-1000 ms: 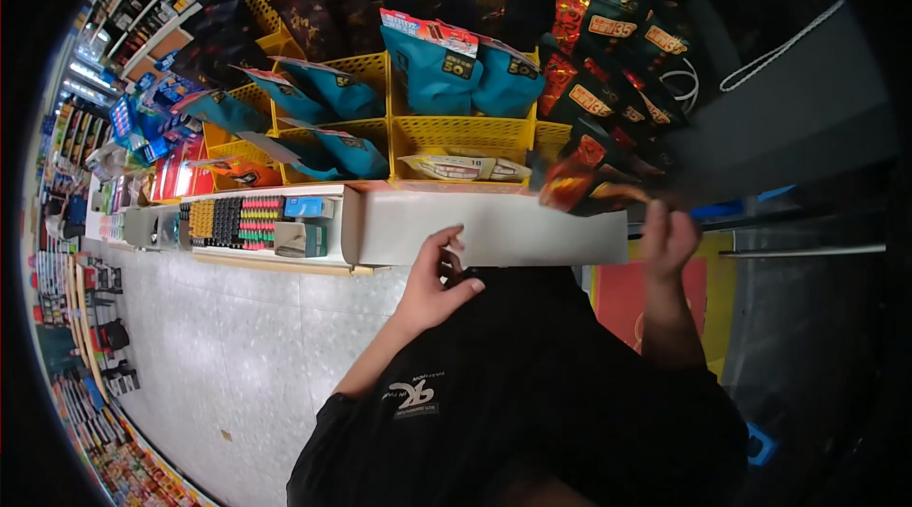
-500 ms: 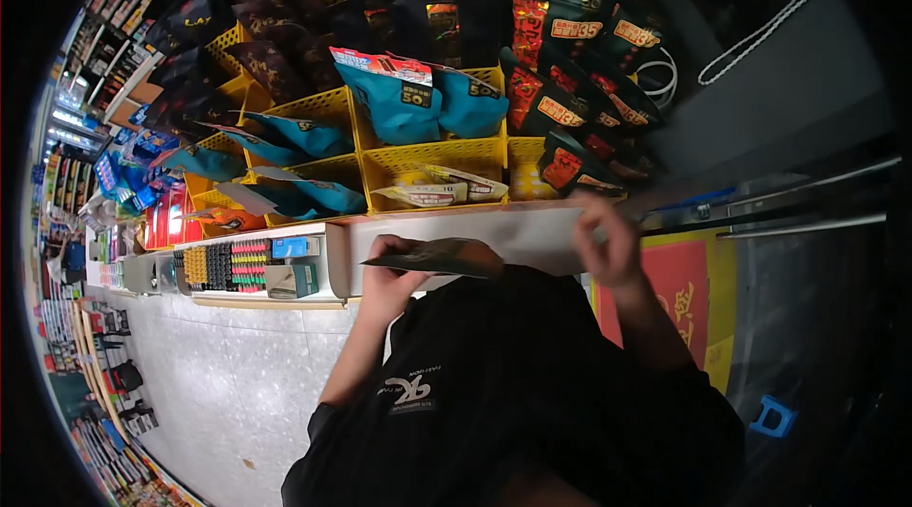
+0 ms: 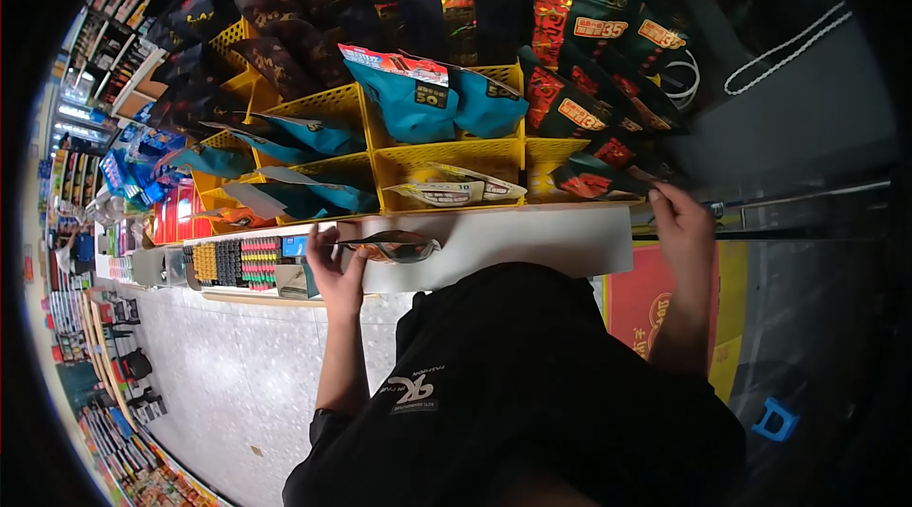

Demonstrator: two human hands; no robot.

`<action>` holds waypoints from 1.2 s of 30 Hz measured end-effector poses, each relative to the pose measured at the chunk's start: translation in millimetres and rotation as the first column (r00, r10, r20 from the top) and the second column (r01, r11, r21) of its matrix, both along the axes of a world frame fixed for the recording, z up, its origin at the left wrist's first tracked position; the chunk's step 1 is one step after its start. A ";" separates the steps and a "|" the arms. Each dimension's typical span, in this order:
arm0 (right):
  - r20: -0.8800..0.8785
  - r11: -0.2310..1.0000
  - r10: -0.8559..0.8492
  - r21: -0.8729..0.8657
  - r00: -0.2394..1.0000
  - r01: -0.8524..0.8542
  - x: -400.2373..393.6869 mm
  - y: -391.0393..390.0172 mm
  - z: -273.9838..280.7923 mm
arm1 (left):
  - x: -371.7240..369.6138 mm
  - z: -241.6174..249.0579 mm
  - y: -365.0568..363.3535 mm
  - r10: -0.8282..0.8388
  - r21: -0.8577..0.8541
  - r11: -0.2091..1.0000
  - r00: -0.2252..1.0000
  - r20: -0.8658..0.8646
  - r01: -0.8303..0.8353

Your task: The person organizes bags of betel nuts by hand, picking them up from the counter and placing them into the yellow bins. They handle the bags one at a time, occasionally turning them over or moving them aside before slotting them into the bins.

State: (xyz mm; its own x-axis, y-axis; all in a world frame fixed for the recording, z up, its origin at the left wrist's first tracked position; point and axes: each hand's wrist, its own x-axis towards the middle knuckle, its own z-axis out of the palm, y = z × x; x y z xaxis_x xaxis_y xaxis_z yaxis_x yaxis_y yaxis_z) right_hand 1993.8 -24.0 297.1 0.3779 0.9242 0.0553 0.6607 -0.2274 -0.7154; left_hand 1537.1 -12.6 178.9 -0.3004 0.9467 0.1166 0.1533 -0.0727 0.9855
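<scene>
Dark packet (image 3: 404, 248) sits pinched in the left hand (image 3: 337, 277), the right hand (image 3: 682, 224) outstretched, its grip unclear.

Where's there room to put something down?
The ledge is bare between the pouch in the left hand and the right hand, in front of the bins. Floor left of the shirt looks mostly bare too. The bins are crowded with other pouches.

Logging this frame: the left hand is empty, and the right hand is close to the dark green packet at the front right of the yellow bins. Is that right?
Not quite: the left hand isn't empty; the head view shows it holding a shiny packet. The right hand is close to the dark green packet at the front right of the yellow bins.
</scene>
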 end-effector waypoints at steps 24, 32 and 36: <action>-0.024 0.835 0.550 0.035 0.835 -0.549 -148.8 33.0 -55.8 | 46.8 87.8 29.4 -0.290 -0.105 0.886 0.363 -0.886 0.453; -0.238 0.812 0.580 0.091 0.779 -0.576 -146.5 28.0 -61.8 | 46.2 83.4 26.7 -0.347 -0.160 0.852 0.307 -0.886 0.499; -0.160 0.724 0.682 0.012 0.713 -0.690 -144.4 20.3 -56.5 | 50.3 84.1 36.2 -0.364 -0.113 0.824 0.366 -0.856 0.554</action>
State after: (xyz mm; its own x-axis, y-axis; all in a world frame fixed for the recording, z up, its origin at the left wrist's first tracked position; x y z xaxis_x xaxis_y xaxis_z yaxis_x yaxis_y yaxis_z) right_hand 1849.4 -3.7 240.6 -0.3612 0.9325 0.0056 0.5395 0.2138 -0.8144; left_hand 1587.4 23.6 263.0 0.5019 0.8393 0.2090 0.7523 -0.5429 0.3733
